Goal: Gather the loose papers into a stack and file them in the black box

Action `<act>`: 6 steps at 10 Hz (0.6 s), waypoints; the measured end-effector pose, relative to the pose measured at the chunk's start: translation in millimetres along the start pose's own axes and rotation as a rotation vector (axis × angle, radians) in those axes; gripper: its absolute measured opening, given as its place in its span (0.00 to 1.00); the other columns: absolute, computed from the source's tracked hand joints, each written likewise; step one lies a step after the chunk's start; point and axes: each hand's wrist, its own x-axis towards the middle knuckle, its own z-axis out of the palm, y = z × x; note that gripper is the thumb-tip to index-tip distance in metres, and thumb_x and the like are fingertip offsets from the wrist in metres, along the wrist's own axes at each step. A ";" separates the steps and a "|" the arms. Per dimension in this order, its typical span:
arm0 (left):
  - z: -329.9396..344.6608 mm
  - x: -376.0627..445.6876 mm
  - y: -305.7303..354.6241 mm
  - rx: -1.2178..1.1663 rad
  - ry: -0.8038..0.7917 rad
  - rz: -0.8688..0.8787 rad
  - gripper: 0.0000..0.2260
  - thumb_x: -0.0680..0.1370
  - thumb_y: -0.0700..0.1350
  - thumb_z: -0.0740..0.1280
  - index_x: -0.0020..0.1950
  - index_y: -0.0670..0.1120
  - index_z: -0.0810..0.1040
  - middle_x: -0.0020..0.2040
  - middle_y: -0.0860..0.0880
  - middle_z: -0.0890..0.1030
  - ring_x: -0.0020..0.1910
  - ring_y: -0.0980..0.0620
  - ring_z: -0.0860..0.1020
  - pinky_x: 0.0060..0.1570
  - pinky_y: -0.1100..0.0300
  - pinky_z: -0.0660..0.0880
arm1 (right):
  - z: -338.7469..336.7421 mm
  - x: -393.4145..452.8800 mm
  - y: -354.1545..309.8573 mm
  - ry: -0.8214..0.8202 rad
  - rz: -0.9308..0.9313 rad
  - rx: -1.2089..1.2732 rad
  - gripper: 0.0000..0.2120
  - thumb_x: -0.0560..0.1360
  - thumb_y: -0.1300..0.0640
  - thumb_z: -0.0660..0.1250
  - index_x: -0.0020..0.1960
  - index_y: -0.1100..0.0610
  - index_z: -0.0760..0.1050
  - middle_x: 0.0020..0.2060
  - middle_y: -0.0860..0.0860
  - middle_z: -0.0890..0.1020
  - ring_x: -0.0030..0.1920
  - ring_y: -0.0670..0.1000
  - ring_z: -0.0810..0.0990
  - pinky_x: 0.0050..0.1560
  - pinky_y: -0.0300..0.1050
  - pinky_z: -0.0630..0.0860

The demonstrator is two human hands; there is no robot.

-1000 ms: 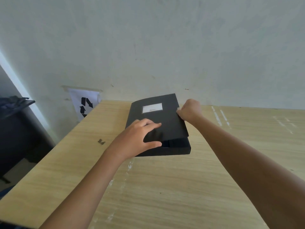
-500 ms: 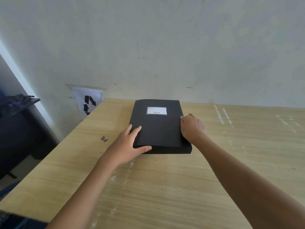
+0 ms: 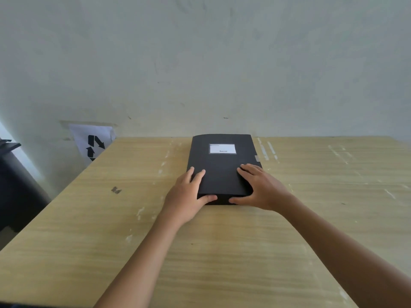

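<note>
The black box (image 3: 222,167) lies flat and closed on the wooden table (image 3: 200,252), its far end near the wall, a white label on its lid. My left hand (image 3: 189,194) grips its near left corner, fingers on the lid and thumb against the front edge. My right hand (image 3: 260,187) holds the near right corner the same way. No loose papers are visible anywhere.
A white sheet with black arrows (image 3: 94,143) is taped to the wall left of the table. A dark piece of furniture (image 3: 13,185) stands beyond the table's left edge. Pale scuff marks streak the tabletop.
The lid, half raised a second ago, now lies flat. The box has turned square to the wall. My right hand shifted from the right edge to the near right corner.
</note>
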 end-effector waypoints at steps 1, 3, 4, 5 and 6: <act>11.7 15.9 28.7 0.103 0.054 0.039 0.37 0.75 0.69 0.64 0.80 0.55 0.61 0.80 0.52 0.62 0.76 0.47 0.64 0.66 0.48 0.72 | -6.2 -9.1 27.8 0.096 0.013 -0.071 0.45 0.69 0.28 0.65 0.77 0.54 0.63 0.75 0.46 0.66 0.75 0.47 0.62 0.69 0.47 0.69; 25.1 38.0 71.2 0.202 0.121 0.044 0.22 0.82 0.52 0.66 0.75 0.53 0.67 0.71 0.54 0.72 0.64 0.48 0.73 0.50 0.54 0.74 | -9.2 -4.6 44.4 0.209 0.050 -0.129 0.21 0.76 0.44 0.68 0.64 0.56 0.76 0.61 0.49 0.79 0.63 0.50 0.75 0.55 0.45 0.78; 23.3 42.2 78.4 0.219 0.098 -0.031 0.22 0.82 0.43 0.65 0.76 0.52 0.66 0.73 0.52 0.72 0.65 0.47 0.74 0.47 0.56 0.73 | -3.0 1.0 35.2 0.213 0.112 -0.111 0.15 0.76 0.46 0.68 0.56 0.56 0.77 0.53 0.49 0.79 0.57 0.51 0.77 0.49 0.46 0.80; 17.9 42.2 82.5 0.219 0.052 -0.039 0.31 0.80 0.34 0.65 0.80 0.50 0.60 0.79 0.49 0.64 0.71 0.46 0.70 0.54 0.53 0.76 | 2.1 4.9 19.8 0.226 0.147 -0.114 0.11 0.79 0.49 0.65 0.52 0.57 0.76 0.49 0.50 0.79 0.55 0.52 0.77 0.48 0.45 0.79; 0.9 39.0 92.9 0.146 -0.015 -0.067 0.30 0.82 0.40 0.62 0.82 0.53 0.56 0.82 0.50 0.58 0.75 0.44 0.66 0.61 0.48 0.74 | -2.4 1.7 13.4 0.244 0.188 -0.174 0.16 0.79 0.43 0.61 0.54 0.55 0.76 0.50 0.50 0.80 0.55 0.53 0.77 0.54 0.47 0.76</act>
